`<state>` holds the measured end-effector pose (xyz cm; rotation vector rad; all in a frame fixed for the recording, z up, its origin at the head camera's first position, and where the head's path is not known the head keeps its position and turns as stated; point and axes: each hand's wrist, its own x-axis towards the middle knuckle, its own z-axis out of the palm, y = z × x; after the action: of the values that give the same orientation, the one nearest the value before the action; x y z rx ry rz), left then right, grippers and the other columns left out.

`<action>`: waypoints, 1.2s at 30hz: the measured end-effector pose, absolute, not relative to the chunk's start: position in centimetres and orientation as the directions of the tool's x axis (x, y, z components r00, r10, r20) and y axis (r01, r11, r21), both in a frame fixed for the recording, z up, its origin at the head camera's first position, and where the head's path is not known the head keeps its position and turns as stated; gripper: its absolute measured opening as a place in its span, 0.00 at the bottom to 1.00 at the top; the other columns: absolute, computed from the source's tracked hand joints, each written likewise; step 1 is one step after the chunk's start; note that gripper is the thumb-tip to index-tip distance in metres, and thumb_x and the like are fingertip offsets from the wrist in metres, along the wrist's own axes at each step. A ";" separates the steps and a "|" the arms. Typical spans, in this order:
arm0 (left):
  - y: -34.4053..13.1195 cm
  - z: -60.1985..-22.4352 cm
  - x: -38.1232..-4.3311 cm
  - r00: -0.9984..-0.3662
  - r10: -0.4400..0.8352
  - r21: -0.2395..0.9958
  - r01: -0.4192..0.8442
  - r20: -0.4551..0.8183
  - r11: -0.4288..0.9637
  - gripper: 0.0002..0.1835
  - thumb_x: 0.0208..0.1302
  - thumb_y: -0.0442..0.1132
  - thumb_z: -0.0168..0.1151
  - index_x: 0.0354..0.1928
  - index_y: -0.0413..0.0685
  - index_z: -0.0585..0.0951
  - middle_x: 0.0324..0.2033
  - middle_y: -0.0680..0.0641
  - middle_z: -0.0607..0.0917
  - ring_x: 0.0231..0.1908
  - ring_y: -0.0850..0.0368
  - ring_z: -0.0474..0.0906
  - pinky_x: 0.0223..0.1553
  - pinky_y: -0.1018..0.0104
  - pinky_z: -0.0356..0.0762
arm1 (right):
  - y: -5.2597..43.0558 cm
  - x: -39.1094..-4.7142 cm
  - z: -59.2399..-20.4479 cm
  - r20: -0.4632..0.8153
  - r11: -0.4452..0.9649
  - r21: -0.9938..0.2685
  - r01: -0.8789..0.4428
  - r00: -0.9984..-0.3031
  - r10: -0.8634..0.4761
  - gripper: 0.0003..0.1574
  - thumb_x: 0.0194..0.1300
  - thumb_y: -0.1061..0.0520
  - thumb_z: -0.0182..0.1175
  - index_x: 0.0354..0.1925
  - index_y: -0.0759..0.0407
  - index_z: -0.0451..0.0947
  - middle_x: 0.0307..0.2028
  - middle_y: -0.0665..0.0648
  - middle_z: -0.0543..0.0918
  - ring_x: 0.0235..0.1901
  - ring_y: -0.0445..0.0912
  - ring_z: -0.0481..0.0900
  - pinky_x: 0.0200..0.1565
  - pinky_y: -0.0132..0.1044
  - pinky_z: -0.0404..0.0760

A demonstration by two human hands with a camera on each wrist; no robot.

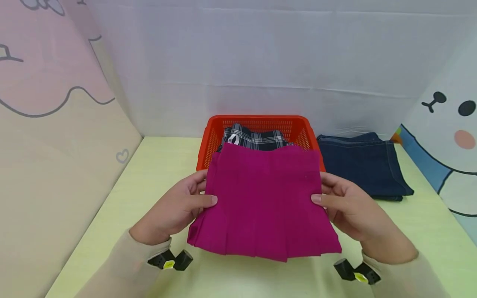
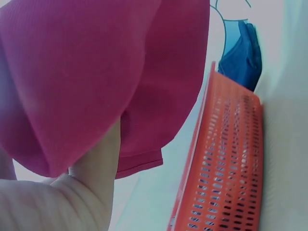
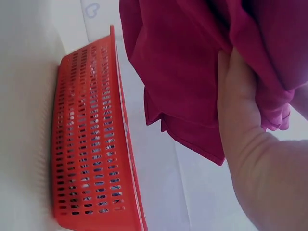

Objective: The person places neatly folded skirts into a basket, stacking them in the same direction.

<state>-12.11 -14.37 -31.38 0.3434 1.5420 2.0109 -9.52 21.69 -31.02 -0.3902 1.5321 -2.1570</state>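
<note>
A magenta pleated skirt point(image 1: 264, 203) is spread between the two hands, its waist edge away from the person and its flared hem nearer. My left hand point(image 1: 182, 203) pinches its left side, thumb on top and fingers underneath. On the opposite side my right hand point(image 1: 350, 207) pinches it the same way. In the wrist views the fingers go up beneath the folds of the skirt point(image 2: 82, 72), which hides their tips. The skirt's far edge overlaps a red basket point(image 1: 311, 140), where a dark plaid cloth point(image 1: 257, 138) with a white loop lies.
Dark blue folded jeans point(image 1: 361, 165) lie on the pale yellow table point(image 1: 167, 153) to the right of the basket. A white sheet hangs behind. Printed panels with cartoon shapes stand at left and right.
</note>
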 end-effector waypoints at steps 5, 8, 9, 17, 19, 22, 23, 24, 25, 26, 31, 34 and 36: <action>-14.3 -31.1 -14.2 -0.816 0.557 0.948 -0.280 -0.153 -0.149 0.34 0.61 0.31 0.61 0.67 0.49 0.60 0.58 0.36 0.70 0.54 0.39 0.73 0.47 0.45 0.75 | 21.7 -11.6 -30.7 -0.062 -0.244 -0.947 0.208 -0.865 -0.498 0.32 0.69 0.68 0.48 0.68 0.61 0.51 0.58 0.65 0.68 0.51 0.53 0.77 0.49 0.48 0.76; -14.2 -30.9 -15.7 -0.821 0.550 0.954 -0.268 -0.152 -0.137 0.33 0.61 0.31 0.61 0.66 0.50 0.61 0.58 0.38 0.71 0.54 0.39 0.73 0.47 0.45 0.75 | 21.7 -13.1 -30.7 -0.060 -0.243 -0.949 0.203 -0.868 -0.492 0.32 0.69 0.67 0.49 0.68 0.61 0.52 0.58 0.64 0.69 0.50 0.53 0.78 0.48 0.47 0.77; -14.2 -30.8 -16.2 -0.821 0.550 0.956 -0.263 -0.151 -0.131 0.32 0.62 0.32 0.60 0.66 0.50 0.61 0.58 0.38 0.71 0.54 0.39 0.73 0.47 0.45 0.75 | 21.7 -13.6 -30.7 -0.055 -0.247 -0.948 0.200 -0.868 -0.493 0.31 0.69 0.66 0.49 0.67 0.61 0.53 0.57 0.63 0.70 0.49 0.52 0.79 0.48 0.47 0.77; -13.6 -30.0 -20.3 -0.831 0.529 0.964 -0.252 -0.170 -0.087 0.30 0.63 0.34 0.60 0.65 0.48 0.62 0.58 0.39 0.72 0.53 0.41 0.74 0.49 0.49 0.75 | 21.7 -17.8 -30.5 -0.069 -0.278 -0.933 0.228 -0.873 -0.483 0.26 0.71 0.64 0.48 0.65 0.59 0.58 0.52 0.58 0.76 0.43 0.51 0.82 0.44 0.46 0.80; -13.4 -29.8 -21.2 -0.839 0.514 0.965 -0.252 -0.180 -0.073 0.30 0.63 0.35 0.61 0.65 0.48 0.62 0.57 0.39 0.72 0.53 0.41 0.74 0.49 0.50 0.75 | 21.7 -18.8 -30.5 -0.095 -0.272 -0.931 0.244 -0.880 -0.465 0.26 0.70 0.63 0.49 0.65 0.59 0.59 0.50 0.58 0.77 0.41 0.51 0.82 0.43 0.46 0.81; -13.2 -29.6 -22.7 -0.848 0.491 0.964 -0.260 -0.199 -0.059 0.28 0.63 0.35 0.60 0.64 0.48 0.64 0.57 0.39 0.72 0.53 0.41 0.74 0.49 0.50 0.75 | 21.7 -20.1 -30.3 -0.133 -0.262 -0.928 0.266 -0.891 -0.435 0.28 0.69 0.61 0.52 0.65 0.58 0.59 0.49 0.57 0.78 0.39 0.51 0.83 0.42 0.47 0.81; -13.1 -29.6 -23.2 -0.851 0.482 0.962 -0.266 -0.208 -0.055 0.28 0.63 0.35 0.61 0.64 0.49 0.64 0.56 0.40 0.73 0.52 0.41 0.74 0.49 0.50 0.75 | 21.7 -20.5 -30.3 -0.142 -0.256 -0.929 0.269 -0.894 -0.424 0.29 0.69 0.60 0.53 0.65 0.57 0.59 0.49 0.57 0.78 0.39 0.51 0.83 0.42 0.47 0.81; -13.0 -29.6 -23.7 -0.855 0.471 0.960 -0.275 -0.218 -0.056 0.28 0.62 0.35 0.61 0.64 0.50 0.65 0.56 0.40 0.73 0.52 0.41 0.75 0.48 0.50 0.76 | 21.6 -20.9 -30.2 -0.152 -0.251 -0.929 0.273 -0.898 -0.414 0.30 0.68 0.60 0.54 0.65 0.57 0.59 0.49 0.57 0.78 0.39 0.50 0.83 0.43 0.47 0.80; -12.9 -29.6 -24.1 -0.858 0.461 0.958 -0.282 -0.226 -0.054 0.28 0.62 0.35 0.61 0.63 0.51 0.65 0.56 0.41 0.74 0.52 0.42 0.75 0.48 0.50 0.76 | 21.6 -21.3 -30.2 -0.162 -0.246 -0.929 0.277 -0.901 -0.403 0.30 0.68 0.59 0.55 0.66 0.56 0.58 0.49 0.57 0.77 0.39 0.50 0.83 0.43 0.48 0.80; -12.8 -29.6 -24.5 -0.862 0.449 0.957 -0.287 -0.235 -0.049 0.28 0.62 0.35 0.62 0.63 0.51 0.66 0.55 0.41 0.74 0.52 0.42 0.75 0.48 0.50 0.76 | 21.6 -21.7 -30.2 -0.170 -0.242 -0.929 0.279 -0.904 -0.392 0.31 0.67 0.58 0.55 0.66 0.55 0.58 0.49 0.57 0.77 0.39 0.50 0.83 0.43 0.48 0.80; -11.9 -29.5 -26.4 -0.873 0.407 0.952 -0.305 -0.268 -0.029 0.27 0.61 0.36 0.62 0.62 0.54 0.68 0.54 0.44 0.75 0.52 0.44 0.75 0.47 0.51 0.77 | 21.6 -23.4 -30.2 -0.201 -0.224 -0.931 0.287 -0.918 -0.341 0.34 0.65 0.56 0.59 0.66 0.53 0.59 0.51 0.58 0.77 0.38 0.50 0.83 0.44 0.49 0.79; -11.5 -29.5 -27.3 -0.881 0.385 0.951 -0.307 -0.274 -0.027 0.25 0.62 0.35 0.61 0.61 0.54 0.69 0.54 0.44 0.76 0.52 0.45 0.75 0.47 0.51 0.77 | 21.6 -24.2 -30.2 -0.201 -0.221 -0.934 0.281 -0.925 -0.323 0.35 0.65 0.56 0.59 0.67 0.52 0.59 0.53 0.58 0.76 0.39 0.49 0.83 0.43 0.49 0.80; -11.3 -29.6 -27.9 -0.884 0.377 0.950 -0.310 -0.276 -0.033 0.25 0.62 0.35 0.61 0.61 0.55 0.69 0.53 0.44 0.76 0.52 0.45 0.75 0.46 0.50 0.77 | 21.5 -24.6 -30.3 -0.199 -0.228 -0.933 0.278 -0.928 -0.316 0.36 0.65 0.57 0.59 0.68 0.51 0.58 0.55 0.58 0.73 0.41 0.49 0.82 0.44 0.48 0.80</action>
<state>-27.92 -11.32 -29.59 0.0701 1.7869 1.9667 -24.63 21.52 -30.28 -0.0454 1.6626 -2.2025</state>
